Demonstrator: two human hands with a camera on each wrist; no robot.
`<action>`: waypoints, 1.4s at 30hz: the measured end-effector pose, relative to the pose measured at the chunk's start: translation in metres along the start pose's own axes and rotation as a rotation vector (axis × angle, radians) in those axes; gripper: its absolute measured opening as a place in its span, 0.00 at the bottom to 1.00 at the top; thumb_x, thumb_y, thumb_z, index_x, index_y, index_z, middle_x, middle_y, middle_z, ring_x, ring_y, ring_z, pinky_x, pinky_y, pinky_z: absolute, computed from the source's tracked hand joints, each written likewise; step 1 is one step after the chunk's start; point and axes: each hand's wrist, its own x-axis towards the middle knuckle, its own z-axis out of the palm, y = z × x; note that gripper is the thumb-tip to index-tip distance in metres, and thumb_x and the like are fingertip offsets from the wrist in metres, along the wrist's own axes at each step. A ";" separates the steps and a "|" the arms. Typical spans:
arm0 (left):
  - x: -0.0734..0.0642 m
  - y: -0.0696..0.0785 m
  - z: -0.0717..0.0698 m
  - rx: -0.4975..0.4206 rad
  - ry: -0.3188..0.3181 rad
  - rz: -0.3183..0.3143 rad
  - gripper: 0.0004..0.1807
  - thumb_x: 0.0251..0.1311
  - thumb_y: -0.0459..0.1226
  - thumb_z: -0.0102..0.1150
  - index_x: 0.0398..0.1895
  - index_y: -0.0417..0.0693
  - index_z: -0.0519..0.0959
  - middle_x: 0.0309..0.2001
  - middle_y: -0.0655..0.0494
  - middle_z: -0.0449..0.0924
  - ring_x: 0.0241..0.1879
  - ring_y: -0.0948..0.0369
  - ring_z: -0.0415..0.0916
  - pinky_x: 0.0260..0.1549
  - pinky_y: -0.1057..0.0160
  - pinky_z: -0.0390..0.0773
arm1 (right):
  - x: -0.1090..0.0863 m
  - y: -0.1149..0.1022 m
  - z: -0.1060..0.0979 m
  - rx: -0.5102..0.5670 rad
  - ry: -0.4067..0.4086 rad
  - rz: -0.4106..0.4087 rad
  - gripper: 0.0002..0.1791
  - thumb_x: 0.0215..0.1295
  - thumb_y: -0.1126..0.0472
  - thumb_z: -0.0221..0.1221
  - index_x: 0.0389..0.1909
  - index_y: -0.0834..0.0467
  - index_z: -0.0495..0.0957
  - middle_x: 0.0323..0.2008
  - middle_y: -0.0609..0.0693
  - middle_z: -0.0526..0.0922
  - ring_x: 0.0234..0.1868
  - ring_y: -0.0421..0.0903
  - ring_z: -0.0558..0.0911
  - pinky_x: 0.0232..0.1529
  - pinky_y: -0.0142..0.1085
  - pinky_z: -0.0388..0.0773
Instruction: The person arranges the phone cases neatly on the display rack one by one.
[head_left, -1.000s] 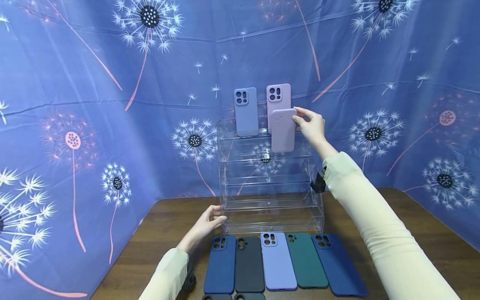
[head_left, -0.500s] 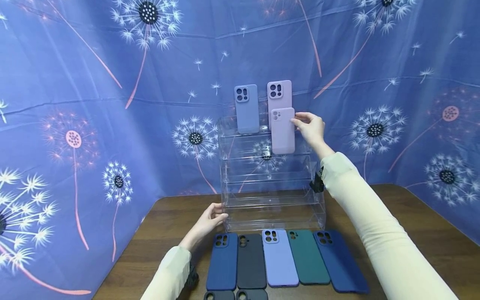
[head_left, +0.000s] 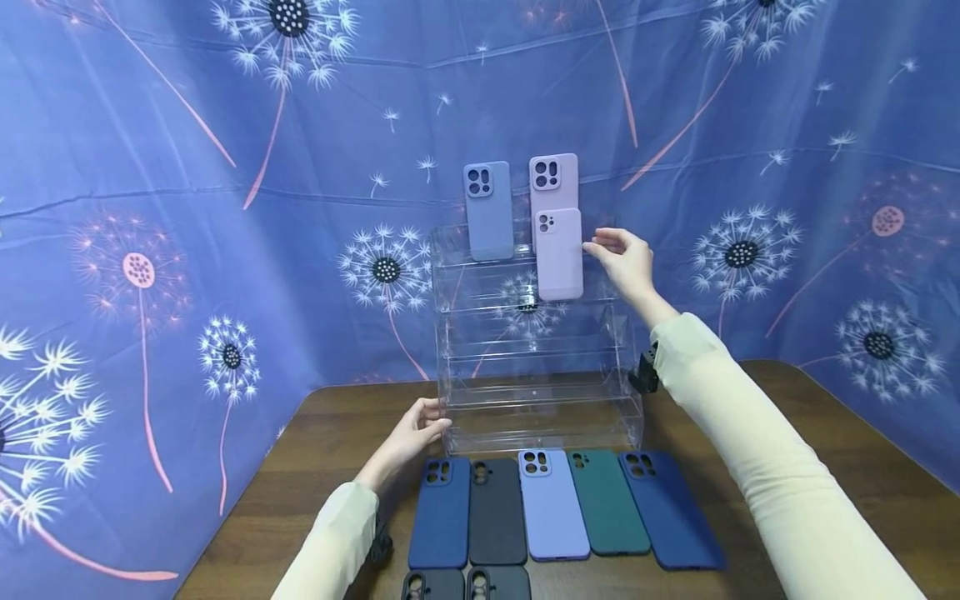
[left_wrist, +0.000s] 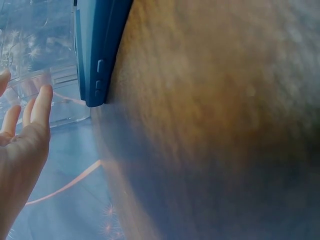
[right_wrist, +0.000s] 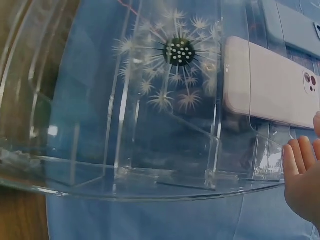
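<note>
Right hand (head_left: 626, 262): fingers loosely bent, just off front lilac case (head_left: 559, 257) in second tier down of clear rack (head_left: 525, 397). Left hand (head_left: 410, 434): fingers relaxed at rack's left side. In rack's top tier: rear lilac case (head_left: 561, 195), pale blue case (head_left: 490, 223). Before rack: flat periwinkle case (head_left: 554, 512).

No readable txt, labels, brands, nos. or signs in head cam or L/R wrist cams, incl. on front pink case (head_left: 559, 260), green case (head_left: 611, 507), clear rack (head_left: 536, 397), backdrop (head_left: 150, 100) & table (head_left: 277, 492).
</note>
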 end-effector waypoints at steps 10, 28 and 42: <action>0.003 0.001 -0.004 0.023 0.018 0.008 0.26 0.64 0.34 0.55 0.62 0.34 0.60 0.53 0.36 0.69 0.47 0.56 0.74 0.54 0.56 0.76 | -0.016 -0.002 -0.008 0.024 -0.032 -0.021 0.25 0.59 0.53 0.63 0.54 0.63 0.76 0.49 0.59 0.82 0.36 0.24 0.76 0.43 0.21 0.74; -0.001 -0.003 0.003 0.024 0.022 0.022 0.26 0.64 0.35 0.54 0.61 0.33 0.61 0.51 0.38 0.70 0.47 0.55 0.73 0.54 0.55 0.76 | -0.058 0.004 -0.031 -0.017 -0.212 -0.002 0.26 0.62 0.48 0.60 0.57 0.58 0.75 0.52 0.58 0.80 0.39 0.23 0.77 0.42 0.20 0.74; -0.003 0.000 0.004 0.005 0.018 0.017 0.25 0.65 0.36 0.54 0.61 0.34 0.62 0.50 0.41 0.70 0.51 0.47 0.73 0.53 0.52 0.76 | -0.098 -0.005 -0.044 -0.033 -0.348 -0.018 0.27 0.64 0.48 0.58 0.60 0.56 0.72 0.54 0.59 0.79 0.46 0.27 0.77 0.49 0.29 0.77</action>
